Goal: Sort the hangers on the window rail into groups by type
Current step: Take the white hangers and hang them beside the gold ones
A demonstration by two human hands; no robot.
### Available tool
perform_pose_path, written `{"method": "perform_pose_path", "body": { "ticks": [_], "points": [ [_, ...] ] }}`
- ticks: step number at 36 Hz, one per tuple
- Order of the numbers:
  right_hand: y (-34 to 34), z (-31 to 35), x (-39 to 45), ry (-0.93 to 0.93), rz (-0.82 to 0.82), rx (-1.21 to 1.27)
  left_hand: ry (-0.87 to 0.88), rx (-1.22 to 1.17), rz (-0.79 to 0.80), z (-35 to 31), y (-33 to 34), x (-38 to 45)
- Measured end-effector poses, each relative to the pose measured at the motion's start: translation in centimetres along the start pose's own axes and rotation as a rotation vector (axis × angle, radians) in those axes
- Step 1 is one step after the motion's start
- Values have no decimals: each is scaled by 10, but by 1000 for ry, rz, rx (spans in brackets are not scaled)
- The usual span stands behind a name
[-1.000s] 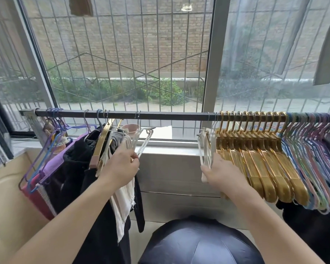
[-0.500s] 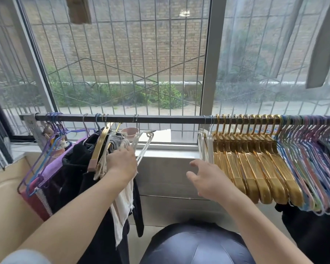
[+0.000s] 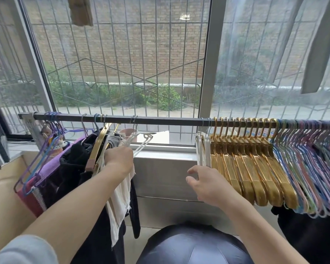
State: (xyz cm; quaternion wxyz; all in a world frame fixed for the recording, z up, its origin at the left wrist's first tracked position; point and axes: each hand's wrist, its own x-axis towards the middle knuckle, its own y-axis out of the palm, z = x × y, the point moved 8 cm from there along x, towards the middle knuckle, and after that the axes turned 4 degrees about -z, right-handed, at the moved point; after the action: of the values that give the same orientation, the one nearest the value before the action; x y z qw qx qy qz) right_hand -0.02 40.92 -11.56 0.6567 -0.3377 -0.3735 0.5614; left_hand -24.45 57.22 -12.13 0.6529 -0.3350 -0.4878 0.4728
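Hangers crowd the dark window rail [image 3: 170, 121] from end to end, and from my remote seat I can read them in clusters. At the right, a packed row of gold hangers [image 3: 250, 166] hangs hook by hook, and beyond it, toward the right edge, a dense bunch of thin pastel hangers [image 3: 311, 174] in blue, pink and purple. Just left of the gold row, touching it, sit a few white hangers [image 3: 203, 149]. My right hand [image 3: 206, 182] hovers just beside and below these, fingers spread and slack, gripping nothing.

Over on the left half of the rail the mix is untidy (garments still on several). My left hand [image 3: 118, 161] is clenched around the shoulder of a white plastic hanger [image 3: 141, 143], which tilts up to its hook on the rail; a cream cloth [image 3: 120, 197] drapes below the wrist. Beside it a single gold hanger [image 3: 97, 147] slants among black clothing [image 3: 74, 168], and farther left a handful of purple and blue wire hangers [image 3: 38, 159] hang tilted near the rail's end, with a purple garment [image 3: 48, 168] next to them.

Below, between my forearms, the dome of a dark umbrella [image 3: 194, 246] shows.
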Motion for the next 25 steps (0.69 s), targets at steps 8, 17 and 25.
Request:
{"method": "perform_pose_path", "body": {
  "ticks": [8, 17, 25],
  "points": [
    [8, 4, -4, -17, 29, 10, -59, -220, -22, 14, 14, -19],
    [13, 0, -7, -19, 46, 1, -192, -390, 63, 34, 49, -34],
    [22, -5, -11, -6, 68, 12, -205, -555, 36, 28, 49, -49]
  ]
}}
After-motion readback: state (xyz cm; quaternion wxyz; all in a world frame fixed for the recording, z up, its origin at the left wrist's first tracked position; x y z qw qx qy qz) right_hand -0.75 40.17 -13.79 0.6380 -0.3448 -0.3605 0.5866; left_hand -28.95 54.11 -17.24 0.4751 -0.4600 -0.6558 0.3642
